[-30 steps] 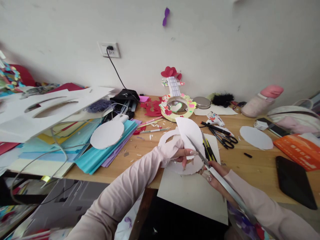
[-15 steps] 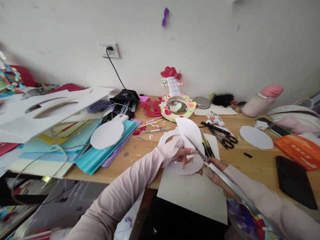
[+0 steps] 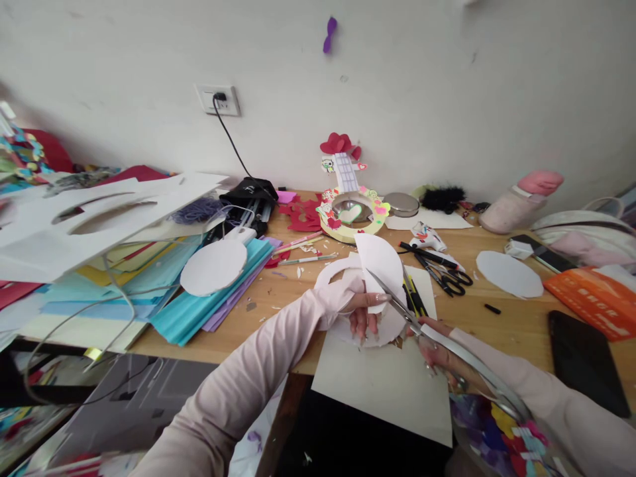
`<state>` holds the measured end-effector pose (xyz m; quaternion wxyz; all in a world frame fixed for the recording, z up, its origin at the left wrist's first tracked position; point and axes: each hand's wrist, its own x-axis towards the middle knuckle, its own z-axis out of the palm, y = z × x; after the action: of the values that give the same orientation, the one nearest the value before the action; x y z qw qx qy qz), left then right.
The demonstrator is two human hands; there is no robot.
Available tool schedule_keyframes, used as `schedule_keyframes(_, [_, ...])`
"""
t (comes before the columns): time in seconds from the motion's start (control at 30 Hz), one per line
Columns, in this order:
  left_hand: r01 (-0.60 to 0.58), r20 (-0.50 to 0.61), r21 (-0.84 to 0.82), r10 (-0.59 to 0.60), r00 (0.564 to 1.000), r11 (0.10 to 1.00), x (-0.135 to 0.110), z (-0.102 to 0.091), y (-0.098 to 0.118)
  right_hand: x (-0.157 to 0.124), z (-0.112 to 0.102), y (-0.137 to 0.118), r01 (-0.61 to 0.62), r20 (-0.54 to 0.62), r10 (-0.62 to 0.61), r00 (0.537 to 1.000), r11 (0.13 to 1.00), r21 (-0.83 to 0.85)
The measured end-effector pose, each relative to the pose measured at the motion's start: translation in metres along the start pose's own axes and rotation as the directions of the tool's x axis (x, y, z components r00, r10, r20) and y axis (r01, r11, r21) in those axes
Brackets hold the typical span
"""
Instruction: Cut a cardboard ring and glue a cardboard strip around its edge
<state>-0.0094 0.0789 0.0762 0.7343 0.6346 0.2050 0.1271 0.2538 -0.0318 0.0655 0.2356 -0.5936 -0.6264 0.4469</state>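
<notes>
My left hand (image 3: 358, 309), in a long pale sleeve, pinches a white card ring with a cut flap (image 3: 378, 265) standing up from it, just above the wooden desk. My right hand (image 3: 444, 353) grips long silver scissors (image 3: 403, 313), whose blades reach up and left into the card beside my left fingers. Under both hands a sheet of pale grey card (image 3: 382, 381) hangs over the desk's front edge.
A decorated paper guitar (image 3: 350, 199) stands at the back. Black scissors (image 3: 444, 273), a glue gun (image 3: 426, 235), a white oval (image 3: 507, 273), a dark tablet (image 3: 587, 361) and an orange pack (image 3: 593, 298) lie to the right. Stacked coloured paper (image 3: 199, 298) and white boards (image 3: 89, 215) fill the left.
My right hand has drawn back and down toward me with the scissors. My left fingers have curled lower around the card, and the card has turned slightly.
</notes>
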Motion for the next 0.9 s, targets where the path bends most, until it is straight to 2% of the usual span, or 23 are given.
schedule_keyframes(0.03, [0.013,0.012,-0.013,-0.013,1.000,1.000,0.000,-0.001,-0.001,-0.003,-0.002,-0.002,-0.046,0.028,0.046,0.999,0.999,0.027])
schedule_keyframes(0.1, [0.010,-0.047,-0.021,-0.011,0.999,1.000,0.000,-0.001,-0.003,-0.008,-0.005,-0.006,-0.111,0.071,0.106,0.992,0.991,0.072])
schedule_keyframes(0.17, [-0.001,-0.136,-0.025,-0.003,0.991,1.000,0.000,-0.001,-0.005,-0.009,-0.006,-0.012,-0.125,0.072,0.119,0.990,0.987,0.098])
schedule_keyframes(0.23, [-0.003,-0.177,-0.051,-0.006,0.984,0.999,-0.001,-0.001,-0.006,-0.008,-0.006,-0.017,-0.102,0.055,0.096,0.994,0.988,0.117])
schedule_keyframes(0.4, [0.028,-0.122,-0.079,-0.037,0.992,0.996,-0.004,-0.001,-0.007,0.002,-0.004,-0.024,0.058,0.143,-0.074,0.987,0.992,0.116])
schedule_keyframes(0.47, [0.036,-0.109,-0.076,-0.044,0.993,0.996,-0.004,-0.002,-0.006,0.004,-0.002,-0.022,0.036,0.162,-0.057,0.985,0.991,0.129])
schedule_keyframes(0.63, [0.033,-0.122,-0.076,-0.042,0.992,0.997,-0.003,-0.005,-0.005,-0.004,0.003,-0.023,-0.109,0.129,0.080,0.989,0.963,0.245])
schedule_keyframes(0.77, [0.023,-0.135,-0.048,-0.030,0.990,0.999,-0.004,-0.004,-0.002,-0.008,0.004,-0.032,-0.106,0.148,0.062,0.987,0.946,0.305])
schedule_keyframes(0.9, [0.030,-0.045,-0.054,-0.033,0.998,0.998,-0.008,-0.004,0.001,-0.006,0.006,-0.035,-0.077,0.133,0.044,0.990,0.963,0.259])
